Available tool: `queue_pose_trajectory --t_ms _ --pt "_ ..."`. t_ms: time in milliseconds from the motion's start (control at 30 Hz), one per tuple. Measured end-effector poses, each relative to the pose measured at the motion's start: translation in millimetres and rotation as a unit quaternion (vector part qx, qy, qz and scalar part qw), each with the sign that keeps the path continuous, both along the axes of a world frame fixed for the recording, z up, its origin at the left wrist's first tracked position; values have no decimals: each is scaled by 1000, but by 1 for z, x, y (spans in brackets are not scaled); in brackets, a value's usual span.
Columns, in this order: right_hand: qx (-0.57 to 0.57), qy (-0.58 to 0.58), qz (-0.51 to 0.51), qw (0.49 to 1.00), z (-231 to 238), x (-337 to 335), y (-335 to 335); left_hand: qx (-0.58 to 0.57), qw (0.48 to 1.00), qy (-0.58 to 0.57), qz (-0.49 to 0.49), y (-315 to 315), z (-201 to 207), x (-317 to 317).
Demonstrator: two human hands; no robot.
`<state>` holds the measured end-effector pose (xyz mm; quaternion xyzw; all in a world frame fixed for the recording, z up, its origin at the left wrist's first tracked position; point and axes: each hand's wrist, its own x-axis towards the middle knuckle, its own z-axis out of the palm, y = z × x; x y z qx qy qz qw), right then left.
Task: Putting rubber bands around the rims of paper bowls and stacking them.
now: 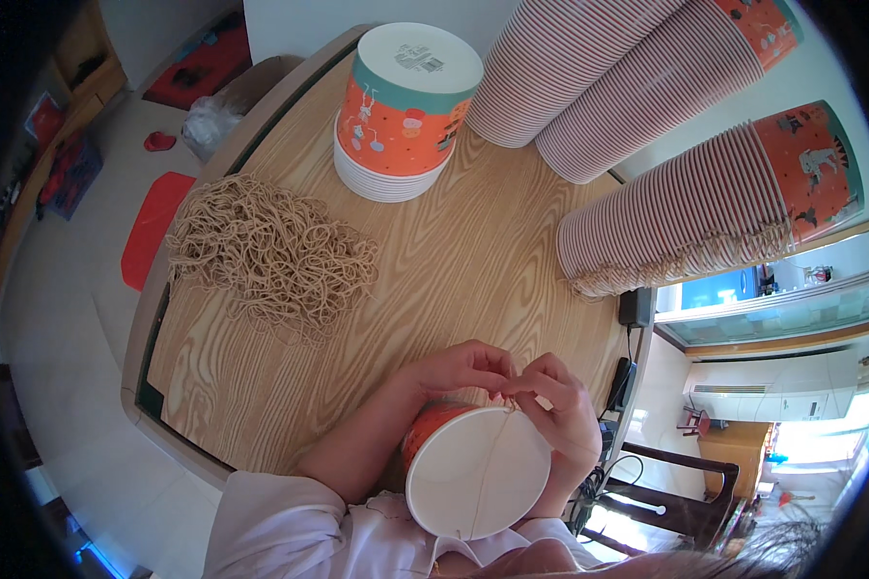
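Note:
A paper bucket [438, 475] with a white inside and an orange outer wall rests tilted between my forearms, its mouth turned up toward me. A thin tan string [486, 465] crosses that mouth from the near rim to the far rim. At the far rim my left hand [466, 369] pinches the string with bent fingers. My right hand [562, 405] meets it there, thumb and forefinger also closed on the string. The fingertips almost touch, and they partly hide the spot where string and rim come together.
A tangled heap of tan strings [270, 256] lies on the left of the wooden table [454, 280]. Upside-down buckets [410, 106] stand at the back. Long nested stacks [647, 92] lean behind; another stack [676, 207], with strings hanging along it, lies right. A black adapter [634, 308] sits at the right edge.

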<state>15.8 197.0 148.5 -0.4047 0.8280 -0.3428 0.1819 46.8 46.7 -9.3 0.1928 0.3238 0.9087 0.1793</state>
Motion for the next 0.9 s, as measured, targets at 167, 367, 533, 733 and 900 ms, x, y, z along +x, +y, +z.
queue_pose_trajectory --t_ms 167,367,533,733,900 --pt "-24 38 -36 998 -3 -3 -1 -17 999 4 -29 -3 10 2" --pt "-22 59 -71 995 -4 -1 -7 -87 995 22 -32 -8 15 3" --pt "-27 69 -89 993 -3 -2 -6 -64 996 53 -40 -5 9 3" --pt "-28 74 -81 994 -5 -3 -4 -75 995 54 -46 -6 10 3" --pt "-9 80 -71 994 -7 -3 -4 -71 997 16 -28 -7 18 3"
